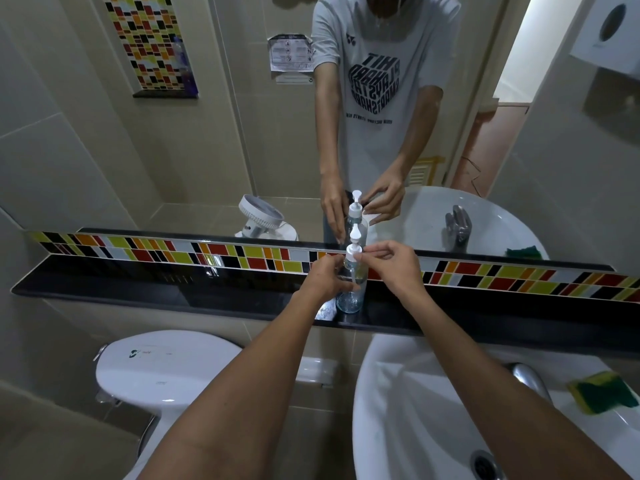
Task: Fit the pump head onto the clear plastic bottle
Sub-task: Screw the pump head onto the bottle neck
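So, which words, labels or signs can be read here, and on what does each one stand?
T-shirt, seen mirrored in the mirror: "HIT HARD PLAY SMART STAY SHARP"; the line under it is too blurred.
Wall notice: too small to read.
Toilet tank lid: logo, text unreadable.
Bottle: none.

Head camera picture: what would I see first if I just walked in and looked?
First, two hands meeting at the middle: the left hand steadies a clear plastic bottle standing on the black shelf, while the right hand pinches the white pump head on top. Behind them, a mirror repeats it all, above a bright strip of coloured tiles.
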Motion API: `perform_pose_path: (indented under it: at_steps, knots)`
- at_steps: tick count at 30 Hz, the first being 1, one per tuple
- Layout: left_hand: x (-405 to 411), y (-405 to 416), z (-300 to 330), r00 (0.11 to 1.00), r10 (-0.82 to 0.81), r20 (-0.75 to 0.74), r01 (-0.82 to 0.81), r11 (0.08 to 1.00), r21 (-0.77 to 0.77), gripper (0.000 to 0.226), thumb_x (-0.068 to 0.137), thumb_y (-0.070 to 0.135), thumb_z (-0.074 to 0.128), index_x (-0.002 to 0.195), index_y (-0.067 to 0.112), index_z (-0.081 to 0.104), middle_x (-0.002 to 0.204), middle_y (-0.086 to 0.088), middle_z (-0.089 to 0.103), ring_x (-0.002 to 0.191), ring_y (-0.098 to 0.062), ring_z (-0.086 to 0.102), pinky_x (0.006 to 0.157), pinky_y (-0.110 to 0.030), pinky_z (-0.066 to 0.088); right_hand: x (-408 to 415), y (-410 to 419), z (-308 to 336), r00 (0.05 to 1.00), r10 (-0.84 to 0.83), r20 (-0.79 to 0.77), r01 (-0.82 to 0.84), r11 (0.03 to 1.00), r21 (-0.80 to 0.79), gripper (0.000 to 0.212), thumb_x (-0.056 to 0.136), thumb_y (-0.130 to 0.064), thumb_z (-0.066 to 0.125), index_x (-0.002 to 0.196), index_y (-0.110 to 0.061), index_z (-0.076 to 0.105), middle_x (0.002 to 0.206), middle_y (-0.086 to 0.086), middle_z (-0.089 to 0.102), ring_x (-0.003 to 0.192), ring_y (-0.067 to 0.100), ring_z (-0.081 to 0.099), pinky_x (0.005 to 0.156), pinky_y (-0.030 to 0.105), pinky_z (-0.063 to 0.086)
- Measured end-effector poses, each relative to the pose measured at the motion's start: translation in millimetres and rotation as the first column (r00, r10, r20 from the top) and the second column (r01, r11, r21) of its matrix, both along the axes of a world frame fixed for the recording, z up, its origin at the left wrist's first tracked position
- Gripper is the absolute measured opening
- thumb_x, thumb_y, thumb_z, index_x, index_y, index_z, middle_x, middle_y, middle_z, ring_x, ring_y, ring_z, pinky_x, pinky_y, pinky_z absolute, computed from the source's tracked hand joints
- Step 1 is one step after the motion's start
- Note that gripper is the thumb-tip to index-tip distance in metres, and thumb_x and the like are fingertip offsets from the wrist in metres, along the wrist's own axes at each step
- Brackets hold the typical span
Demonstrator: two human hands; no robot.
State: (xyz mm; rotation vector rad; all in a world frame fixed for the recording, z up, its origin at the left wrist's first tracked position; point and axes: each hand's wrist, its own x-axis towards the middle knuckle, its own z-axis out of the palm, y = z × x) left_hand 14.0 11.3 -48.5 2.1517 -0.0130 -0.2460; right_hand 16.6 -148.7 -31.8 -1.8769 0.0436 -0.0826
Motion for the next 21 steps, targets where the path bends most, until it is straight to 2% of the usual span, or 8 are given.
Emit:
perform_pose_path:
  at_steps: [2,4,6,8,13,16,19,21]
  knots:
    - [-0.2,-0.1,0.0,1.000,0.004,-0.014,-0.005,1.000,-0.016,0.056,0.077,0.006,0.083,0.129,0.009,0.062,0.097,0.004,0.062,0.099,-0.018,0.059,0.083,-0.032,0.056,3.0,1.0,3.3,0.999,0.043,-0.024,-0.043,0.999,0.025,0.049,0.071,-0.023,0.093,0.113,-0.006,0.073,0.102,0.005,0.078,0.095,0.015,0.073,0.087,0.030,0.059]
    - [0.4,1.0,-0.7,1.000,0.008,-0.018,-0.008,1.000,-0.028,0.057,0.077,0.005,0.083,0.130,0.011,0.062,0.108,0.001,0.064,0.107,-0.019,0.060,0.086,-0.035,0.057,4.1,4.8,5.0,0.984,0.170,-0.052,-0.169,0.985,0.020,0.061,0.072,-0.022,0.092,0.127,-0.010,0.069,0.118,0.004,0.075,0.112,0.017,0.070,0.098,0.036,0.056]
    - [1.2,2.1,-2.6,1.000,0.003,-0.018,-0.004,0.999,-0.054,0.055,0.076,0.002,0.083,0.127,0.011,0.064,0.112,-0.001,0.067,0.111,-0.021,0.062,0.086,-0.035,0.058,1.4,8.9,4.2,0.965,0.260,-0.046,-0.260,0.966,0.006,0.061,0.078,-0.015,0.087,0.134,-0.010,0.065,0.126,0.003,0.072,0.119,0.016,0.066,0.098,0.030,0.055]
    - [1.4,1.9,-3.3,1.000,-0.001,-0.010,0.000,0.999,-0.053,0.054,0.076,0.003,0.083,0.126,0.011,0.065,0.110,-0.003,0.068,0.109,-0.022,0.064,0.086,-0.037,0.059,-3.6,9.1,0.9,0.973,0.232,-0.016,-0.231,0.972,0.048,0.057,0.079,-0.007,0.085,0.133,-0.006,0.065,0.123,0.005,0.073,0.113,0.013,0.068,0.093,0.022,0.056]
    - [0.8,0.0,-2.1,1.000,0.005,0.003,-0.005,1.000,-0.019,0.060,0.076,0.008,0.084,0.131,0.011,0.062,0.117,-0.006,0.066,0.109,-0.021,0.061,0.090,-0.039,0.056,-5.0,0.1,-4.1,0.997,0.076,0.008,-0.076,0.986,0.150,0.039,0.076,-0.010,0.088,0.112,-0.001,0.075,0.102,0.010,0.079,0.097,0.019,0.077,0.090,0.030,0.061]
    - [1.6,0.3,-2.8,1.000,0.009,-0.005,-0.009,1.000,-0.028,0.061,0.076,0.007,0.084,0.132,0.011,0.061,0.122,-0.007,0.065,0.113,-0.022,0.060,0.091,-0.040,0.056,-2.4,1.7,2.5,0.985,0.170,-0.036,-0.162,0.972,0.170,0.046,0.079,-0.007,0.086,0.122,-0.004,0.070,0.109,0.008,0.078,0.099,0.014,0.076,0.093,0.031,0.060]
    - [1.0,1.9,-2.4,1.000,-0.001,0.005,0.001,1.000,-0.029,0.057,0.076,0.006,0.083,0.129,0.012,0.063,0.120,-0.007,0.067,0.115,-0.023,0.061,0.091,-0.044,0.057,-3.4,10.2,6.1,0.961,0.275,-0.040,-0.268,0.954,0.132,0.056,0.081,0.000,0.082,0.133,-0.005,0.063,0.116,0.005,0.073,0.096,-0.002,0.070,0.078,0.010,0.056]
    - [0.0,1.9,-3.0,1.000,-0.003,0.010,0.003,0.999,-0.033,0.056,0.076,0.005,0.083,0.128,0.012,0.063,0.119,-0.006,0.068,0.114,-0.023,0.062,0.090,-0.043,0.058,-4.6,11.6,0.7,0.970,0.243,-0.011,-0.240,0.961,0.135,0.054,0.081,0.001,0.081,0.132,-0.003,0.064,0.116,0.007,0.074,0.099,0.006,0.072,0.076,0.009,0.055]
